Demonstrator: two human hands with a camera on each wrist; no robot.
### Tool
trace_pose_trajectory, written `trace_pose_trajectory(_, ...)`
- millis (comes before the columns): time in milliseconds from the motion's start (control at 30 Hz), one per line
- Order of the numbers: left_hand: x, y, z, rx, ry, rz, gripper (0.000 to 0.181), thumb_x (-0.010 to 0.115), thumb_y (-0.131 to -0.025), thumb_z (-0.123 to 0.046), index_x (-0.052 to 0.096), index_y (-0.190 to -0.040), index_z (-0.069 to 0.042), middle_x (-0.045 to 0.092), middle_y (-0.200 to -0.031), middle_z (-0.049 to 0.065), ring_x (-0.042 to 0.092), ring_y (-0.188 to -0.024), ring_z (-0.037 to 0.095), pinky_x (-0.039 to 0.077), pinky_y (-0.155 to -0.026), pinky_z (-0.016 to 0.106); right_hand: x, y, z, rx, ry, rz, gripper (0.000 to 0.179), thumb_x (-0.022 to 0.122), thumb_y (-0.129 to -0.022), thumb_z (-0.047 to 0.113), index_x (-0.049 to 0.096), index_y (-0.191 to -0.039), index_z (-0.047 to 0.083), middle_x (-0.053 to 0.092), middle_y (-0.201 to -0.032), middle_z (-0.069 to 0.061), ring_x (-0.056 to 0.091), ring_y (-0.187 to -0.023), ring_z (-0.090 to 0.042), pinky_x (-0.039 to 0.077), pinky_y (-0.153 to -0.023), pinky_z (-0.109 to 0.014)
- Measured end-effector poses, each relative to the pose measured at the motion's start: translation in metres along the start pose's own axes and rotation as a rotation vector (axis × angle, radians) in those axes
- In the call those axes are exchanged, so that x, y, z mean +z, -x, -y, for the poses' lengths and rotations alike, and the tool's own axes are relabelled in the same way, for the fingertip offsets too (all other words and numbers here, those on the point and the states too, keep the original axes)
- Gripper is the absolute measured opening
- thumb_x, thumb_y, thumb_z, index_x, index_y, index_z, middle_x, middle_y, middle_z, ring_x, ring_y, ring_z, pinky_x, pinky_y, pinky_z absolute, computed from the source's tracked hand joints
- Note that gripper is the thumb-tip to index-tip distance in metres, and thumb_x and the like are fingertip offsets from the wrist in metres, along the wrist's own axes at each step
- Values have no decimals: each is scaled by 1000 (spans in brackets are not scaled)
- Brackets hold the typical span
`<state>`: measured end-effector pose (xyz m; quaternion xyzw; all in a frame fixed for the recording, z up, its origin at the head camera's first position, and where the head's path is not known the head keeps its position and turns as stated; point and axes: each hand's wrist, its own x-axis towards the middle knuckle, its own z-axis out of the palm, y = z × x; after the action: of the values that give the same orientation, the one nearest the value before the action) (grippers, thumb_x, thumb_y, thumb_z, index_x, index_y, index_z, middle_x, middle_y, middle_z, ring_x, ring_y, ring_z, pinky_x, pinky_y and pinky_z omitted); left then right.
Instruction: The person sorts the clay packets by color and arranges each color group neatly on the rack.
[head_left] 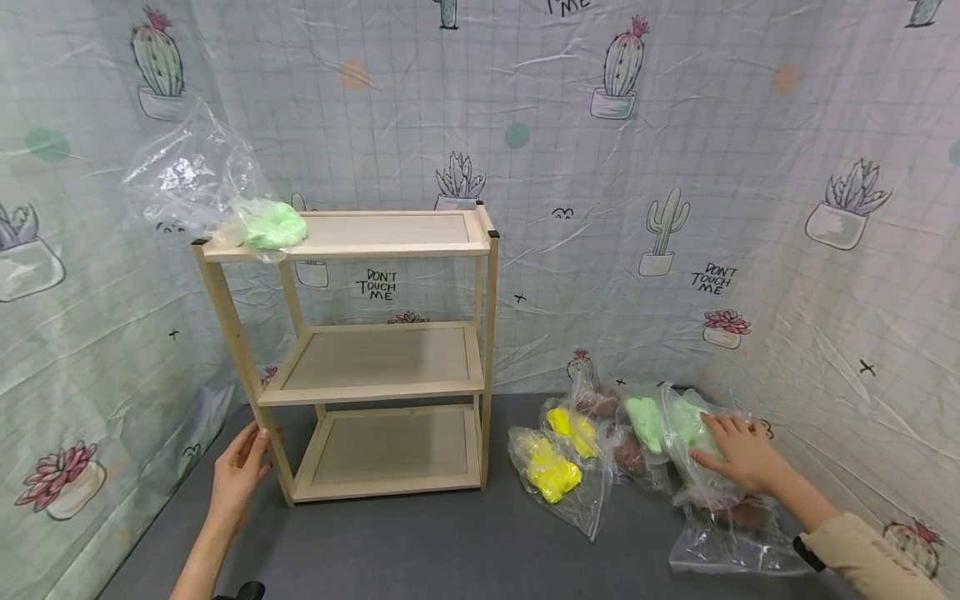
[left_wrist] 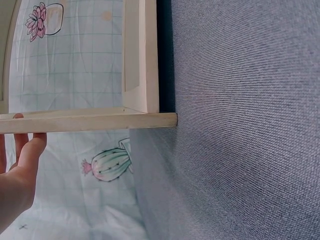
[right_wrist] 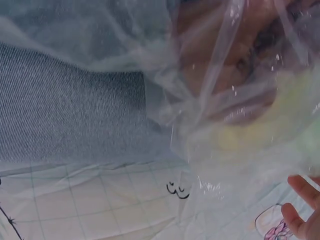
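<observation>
Lying under right hand [head_left: 742,455], green-filled bag [head_left: 686,423]

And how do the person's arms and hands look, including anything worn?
The left hand and right hand are both bare, without gloves. The right arm has a beige sleeve with a black band at its cuff. A black piece beside the left forearm is cut off.

Backdrop [head_left: 540,183]: "DON'T TOUCH ME" legible twice, once through wooden rack [head_left: 382,358]; third print [head_left: 570,7] cropped at top edge, "ME" readable.
</observation>
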<state>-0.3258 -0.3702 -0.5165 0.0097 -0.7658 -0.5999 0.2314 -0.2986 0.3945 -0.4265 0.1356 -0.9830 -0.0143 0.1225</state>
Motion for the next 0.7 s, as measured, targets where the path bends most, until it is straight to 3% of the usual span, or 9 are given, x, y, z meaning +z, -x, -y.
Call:
trace_pose_trajectory(67,-1,1,0,20,11,10,47,42,-93,-38,34,-137,-26,56,-119,-14,52,-101,-9,43,-67,10,3,0,3,-11,4,-26,76,50,-83,56,37,-130,-2,45,-123,-27,42,-109,-47,27,-80,-63)
trace_pose_trajectory(100,-1,5,-12,42,68,43,47,43,-93,-34,34,-138,-22,56,-120,-12,53,-104,-6,46,-73,15,4,1,3,-15,4,-37,76,51,-82,56,37,-130,-1,43,-124,-28,42,-109,-47,28,-80,-63)
trace_pose_trajectory(300,-1,5,-10,35,49,43,46,42,-94,-34,34,-138,-23,56,-122,-11,53,-105,-6,47,-73,19,13,1,5,-40,6,-96,75,57,-78,56,35,-131,9,36,-125,-34,46,-101,-50,30,-74,-61)
trace_pose_trajectory(333,0,0,1,13,-4,11,47,42,-93,-38,34,-137,-27,56,-121,-13,53,-102,-9,45,-68,14,14,1,5,-42,11,-102,75,57,-77,57,34,-131,11,39,-121,-32,48,-97,-47,31,-72,-58)
trace_pose_trajectory(533,2,-1,2,4,-2,-15,46,42,-92,-41,36,-136,-29,55,-123,-9,53,-101,-7,42,-68,11,16,1,10,-85,55,-152,73,60,-73,58,37,-129,17,50,-94,-14,49,-78,-28,29,-61,-42)
trace_pose_trajectory(700,1,0,1,14,-11,4,47,41,-92,-41,34,-137,-28,55,-123,-11,53,-100,-9,42,-68,11,15,2,15,-139,52,-199,71,65,-72,53,39,-128,18,48,-99,-14,48,-81,-27,31,-62,-43)
